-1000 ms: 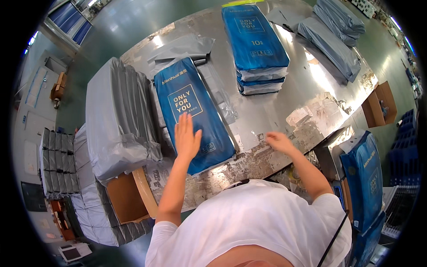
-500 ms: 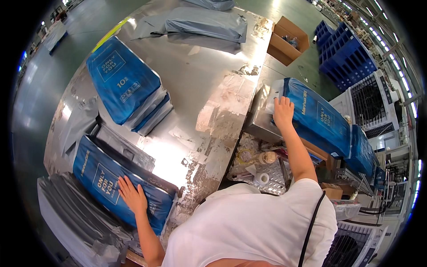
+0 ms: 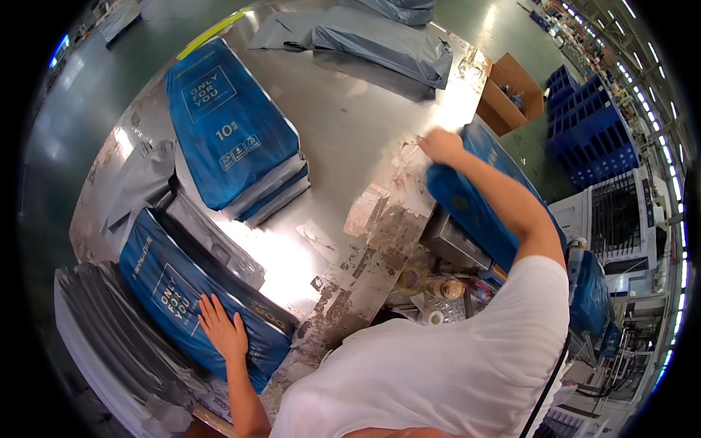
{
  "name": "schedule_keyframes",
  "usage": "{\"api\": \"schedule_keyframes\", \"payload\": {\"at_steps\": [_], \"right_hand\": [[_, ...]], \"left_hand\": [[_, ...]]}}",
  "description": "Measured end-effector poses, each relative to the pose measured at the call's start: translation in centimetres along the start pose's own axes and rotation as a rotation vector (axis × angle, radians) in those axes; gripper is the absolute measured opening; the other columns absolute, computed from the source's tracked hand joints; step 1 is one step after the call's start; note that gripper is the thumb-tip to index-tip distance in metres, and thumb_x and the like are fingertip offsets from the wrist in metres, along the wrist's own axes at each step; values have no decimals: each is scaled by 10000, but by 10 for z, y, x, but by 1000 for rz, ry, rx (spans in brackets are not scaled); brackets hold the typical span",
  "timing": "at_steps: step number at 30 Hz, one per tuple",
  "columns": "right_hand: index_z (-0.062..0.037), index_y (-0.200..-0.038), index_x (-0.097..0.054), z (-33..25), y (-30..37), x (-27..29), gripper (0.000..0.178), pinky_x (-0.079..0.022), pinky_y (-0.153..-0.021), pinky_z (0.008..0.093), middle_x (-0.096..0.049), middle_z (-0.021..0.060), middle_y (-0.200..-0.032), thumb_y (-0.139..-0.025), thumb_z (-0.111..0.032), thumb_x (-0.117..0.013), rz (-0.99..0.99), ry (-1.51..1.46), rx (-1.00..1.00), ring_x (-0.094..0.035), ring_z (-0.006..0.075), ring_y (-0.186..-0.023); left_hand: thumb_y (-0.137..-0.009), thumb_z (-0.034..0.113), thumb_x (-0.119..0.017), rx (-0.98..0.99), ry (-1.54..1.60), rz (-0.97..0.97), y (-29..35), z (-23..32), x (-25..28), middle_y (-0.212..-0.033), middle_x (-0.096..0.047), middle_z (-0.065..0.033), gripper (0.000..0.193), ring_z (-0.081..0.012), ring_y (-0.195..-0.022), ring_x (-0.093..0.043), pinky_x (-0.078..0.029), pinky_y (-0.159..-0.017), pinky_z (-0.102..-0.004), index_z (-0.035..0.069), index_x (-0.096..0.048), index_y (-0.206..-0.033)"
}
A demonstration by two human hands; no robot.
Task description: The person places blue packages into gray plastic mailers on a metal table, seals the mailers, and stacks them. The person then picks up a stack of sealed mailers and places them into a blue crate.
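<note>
Pack in blue film (image 3: 164, 285) lies at the near-left corner of the table (image 3: 343, 139), face up, its long side toward the left edge. The left hand (image 3: 225, 334) rests flat on it, fingers a little apart and gripping nothing. A second blue pack (image 3: 488, 208) leans at the near edge, toward the right corner, partly overhanging a metal box (image 3: 456, 241) just outside that edge. The right hand (image 3: 442, 146) is at its upper end, fingers bent together; whether they are clamped on the film I cannot tell.

Work looks partway along: the first pack is down on the table, the second not fully on it, and both show uncovered blue film. A blue stack (image 3: 230, 124) already stands squared up near the far edge. Beside the first pack, toward the far-left corner, lies a crumpled grey bag (image 3: 142, 179). Grey bundles (image 3: 109, 328) line the left edge, and grey parcels (image 3: 383, 47) lie along the right edge, seemingly wrapped. Beyond the right corner, a cardboard box (image 3: 505, 98) sits on the floor; another blue pack (image 3: 588, 288) remains off the table.
</note>
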State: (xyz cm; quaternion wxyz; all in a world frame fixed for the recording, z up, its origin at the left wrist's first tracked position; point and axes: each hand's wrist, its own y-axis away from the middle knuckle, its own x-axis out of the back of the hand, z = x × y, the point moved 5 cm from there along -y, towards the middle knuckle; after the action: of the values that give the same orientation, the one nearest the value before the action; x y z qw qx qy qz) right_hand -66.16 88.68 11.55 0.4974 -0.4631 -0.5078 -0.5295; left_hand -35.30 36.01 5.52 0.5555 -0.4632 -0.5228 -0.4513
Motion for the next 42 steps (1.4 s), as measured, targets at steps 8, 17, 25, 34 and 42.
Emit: {"api": "schedule_keyframes", "payload": {"at_steps": [8, 17, 25, 34, 42], "right_hand": [[-16, -893, -636, 58, -124, 83, 457, -428, -651, 287, -638, 59, -818, -826, -447, -498, 291, -597, 80, -542, 141, -702], [-59, -1214, -471, 95, -51, -173, 704, -354, -932, 313, -518, 83, -1194, -795, -624, -459, -549, -1389, -350, -482, 180, -1079], [-47, -1172, -516, 11, -18, -173, 621, -375, -905, 278, -541, 66, -1158, -829, -562, -462, -192, -2106, -412, -487, 163, -1066], [-41, -1202, -489, -2, 30, 52, 458, -366, -872, 257, -541, 58, -1087, -836, -310, -547, 215, -1603, 263, -482, 137, -993], [-33, -1126, -552, -74, 84, 243, 538, -427, -781, 269, -618, 103, -965, -740, -396, -643, 483, -874, 359, -575, 187, -881]], "left_hand": [[-843, 243, -465, 36, 154, 29, -1, 2, -7, -1412, -191, -211, 590, -352, -1307, -173, -118, -1052, -466, -11, -267, -1337], [-912, 378, -426, 286, 1474, -620, -136, 234, -113, -923, -565, -52, 431, -108, -784, -493, -420, -706, -230, -1, -550, -1076], [-906, 427, -360, 562, 2246, -357, -210, 345, -119, -1247, -438, -141, 554, -278, -1155, -401, -316, -969, -365, 18, -350, -1279], [-779, 387, -535, 314, 2347, -707, -194, 323, 21, -1153, -528, -125, 538, -285, -1031, -511, -404, -896, -412, 54, -454, -1193], [-797, 388, -482, 298, 2686, -725, -150, 305, 124, -1013, -603, -87, 385, -260, -903, -568, -459, -813, -407, 84, -584, -1010]]}}
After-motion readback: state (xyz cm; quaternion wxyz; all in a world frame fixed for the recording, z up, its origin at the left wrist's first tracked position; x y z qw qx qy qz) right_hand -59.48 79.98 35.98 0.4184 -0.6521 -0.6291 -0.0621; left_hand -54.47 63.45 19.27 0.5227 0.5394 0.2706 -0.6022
